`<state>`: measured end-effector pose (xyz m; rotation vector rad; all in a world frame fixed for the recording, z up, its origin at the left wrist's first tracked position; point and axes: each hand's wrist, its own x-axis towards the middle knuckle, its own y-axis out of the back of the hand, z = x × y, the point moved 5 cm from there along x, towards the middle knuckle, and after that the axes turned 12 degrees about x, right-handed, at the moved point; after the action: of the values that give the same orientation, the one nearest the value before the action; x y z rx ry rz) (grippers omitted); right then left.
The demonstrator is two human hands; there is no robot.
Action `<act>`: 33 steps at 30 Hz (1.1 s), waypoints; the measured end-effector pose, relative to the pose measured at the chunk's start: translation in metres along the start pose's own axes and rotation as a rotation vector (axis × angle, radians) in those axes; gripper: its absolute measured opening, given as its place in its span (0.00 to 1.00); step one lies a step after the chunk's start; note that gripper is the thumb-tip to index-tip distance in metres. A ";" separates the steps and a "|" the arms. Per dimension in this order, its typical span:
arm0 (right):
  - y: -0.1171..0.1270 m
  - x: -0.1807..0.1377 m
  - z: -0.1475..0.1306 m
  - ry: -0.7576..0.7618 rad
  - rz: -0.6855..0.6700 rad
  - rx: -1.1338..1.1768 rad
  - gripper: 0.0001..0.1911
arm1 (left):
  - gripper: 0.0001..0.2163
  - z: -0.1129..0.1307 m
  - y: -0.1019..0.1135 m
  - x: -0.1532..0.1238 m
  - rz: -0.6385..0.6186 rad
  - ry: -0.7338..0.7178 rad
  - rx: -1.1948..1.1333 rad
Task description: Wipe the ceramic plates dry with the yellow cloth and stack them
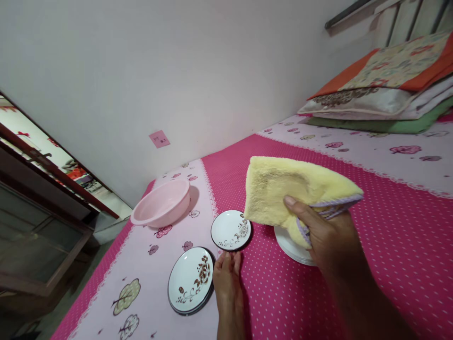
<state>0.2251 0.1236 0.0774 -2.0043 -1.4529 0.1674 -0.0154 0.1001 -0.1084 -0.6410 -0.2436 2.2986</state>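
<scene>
My right hand (327, 233) is closed around a fluffy yellow cloth (279, 182) with a lilac-striped edge, its thumb pressed on top. Partly hidden beneath the cloth and hand lies a stack of white plates (292, 250). At the near rim of a small white plate (226, 226) with brown flowers and a dark edge is my left hand (228, 278). Its fingertips grip that rim, some of them hidden below it. Left of this hand rests a stack of similar flowered plates (187, 278).
A pink plastic basin (164, 205) stands near the wall on the pink patterned bedsheet (276, 302). Folded bedding (382, 94) is piled at the far right. A pink note (159, 139) sticks to the wall, and a doorway (63, 156) opens at the left.
</scene>
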 end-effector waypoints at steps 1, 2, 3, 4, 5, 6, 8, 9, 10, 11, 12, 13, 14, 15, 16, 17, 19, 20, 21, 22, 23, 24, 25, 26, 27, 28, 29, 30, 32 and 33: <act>0.000 0.000 0.000 -0.005 -0.002 0.003 0.14 | 0.05 -0.002 -0.001 -0.003 -0.014 0.007 0.008; 0.000 0.000 0.000 -0.013 -0.008 0.004 0.13 | 0.04 -0.003 -0.002 -0.005 -0.025 0.012 0.014; -0.001 0.000 0.000 -0.023 -0.016 0.003 0.12 | 0.04 -0.004 -0.003 -0.007 -0.031 0.015 0.018; -0.001 0.000 0.000 -0.032 -0.025 0.000 0.10 | 0.04 -0.005 -0.003 -0.008 -0.031 0.016 0.021; -0.001 0.000 0.000 -0.034 -0.030 -0.004 0.10 | 0.04 -0.005 -0.004 -0.009 -0.027 0.016 0.022; -0.001 0.000 0.000 -0.032 -0.031 -0.009 0.10 | 0.04 -0.005 -0.004 -0.009 -0.019 0.014 0.022; -0.001 0.000 -0.001 -0.025 -0.022 -0.010 0.12 | 0.06 -0.004 -0.004 -0.009 0.002 0.011 0.018; -0.001 0.000 -0.001 -0.020 -0.013 -0.008 0.13 | 0.07 -0.003 -0.003 -0.009 0.012 0.009 0.014; 0.000 0.000 -0.001 -0.018 -0.008 -0.004 0.14 | 0.07 -0.001 -0.003 -0.010 0.021 0.006 0.009; 0.000 0.000 -0.001 -0.021 -0.007 0.002 0.13 | 0.08 0.000 -0.002 -0.011 0.028 0.002 0.004; -0.001 0.000 0.000 -0.024 -0.007 0.009 0.13 | 0.09 0.001 -0.002 -0.012 0.033 -0.004 -0.001; -0.001 0.000 0.000 -0.028 -0.009 0.013 0.12 | 0.10 0.002 -0.002 -0.014 0.036 -0.011 -0.006; -0.001 0.000 0.000 -0.032 -0.011 0.015 0.12 | 0.11 0.004 -0.003 -0.016 0.038 -0.019 -0.010; -0.001 0.000 0.001 -0.038 -0.013 0.016 0.12 | 0.11 0.005 -0.003 -0.018 0.040 -0.028 -0.014; -0.001 0.000 0.001 -0.043 -0.016 0.016 0.12 | 0.12 0.005 -0.003 -0.019 0.042 -0.040 -0.015; -0.001 0.000 0.001 -0.047 -0.019 0.018 0.13 | 0.12 0.006 -0.003 -0.020 0.047 -0.055 -0.013; -0.001 0.001 0.002 -0.054 -0.030 0.022 0.15 | 0.12 0.007 -0.003 -0.021 0.044 -0.087 0.013; -0.001 0.001 0.002 -0.052 -0.037 0.022 0.16 | 0.12 0.007 -0.003 -0.021 0.039 -0.103 0.043; -0.001 0.001 0.002 -0.046 -0.046 0.018 0.16 | 0.12 0.007 -0.003 -0.021 0.034 -0.116 0.079; -0.002 0.001 0.001 -0.037 -0.054 0.010 0.16 | 0.12 0.007 -0.003 -0.022 0.032 -0.126 0.115; -0.002 0.002 0.001 -0.026 -0.061 0.001 0.17 | 0.13 0.007 -0.002 -0.022 0.032 -0.126 0.141; -0.002 0.002 0.001 -0.017 -0.065 -0.006 0.16 | 0.14 0.009 -0.002 -0.023 0.037 -0.147 0.182; -0.002 0.002 0.001 -0.013 -0.067 -0.011 0.16 | 0.14 0.012 -0.002 -0.025 0.044 -0.208 0.249; -0.001 0.002 0.001 -0.017 -0.067 -0.012 0.15 | 0.15 0.018 -0.004 -0.028 0.040 -0.309 0.342; -0.001 0.002 0.001 -0.025 -0.065 -0.008 0.14 | 0.16 0.024 -0.007 -0.031 0.021 -0.437 0.458; -0.001 0.002 0.002 -0.032 -0.059 -0.002 0.14 | 0.17 0.028 -0.012 -0.035 -0.017 -0.569 0.584; -0.001 0.002 0.002 -0.039 -0.053 0.003 0.13 | 0.18 0.029 -0.017 -0.037 -0.068 -0.677 0.701; -0.001 0.002 0.003 -0.044 -0.047 0.008 0.12 | 0.19 0.028 -0.021 -0.039 -0.123 -0.742 0.796; -0.001 0.001 0.003 -0.044 -0.038 0.015 0.12 | 0.20 0.020 -0.024 -0.036 -0.212 -0.747 0.906; -0.001 0.001 0.004 -0.044 -0.035 0.018 0.12 | 0.20 0.016 -0.023 -0.034 -0.231 -0.738 0.942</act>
<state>0.2229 0.1267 0.0758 -1.9708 -1.5083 0.2105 0.0109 0.0938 -0.0736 0.6764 0.4029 2.0103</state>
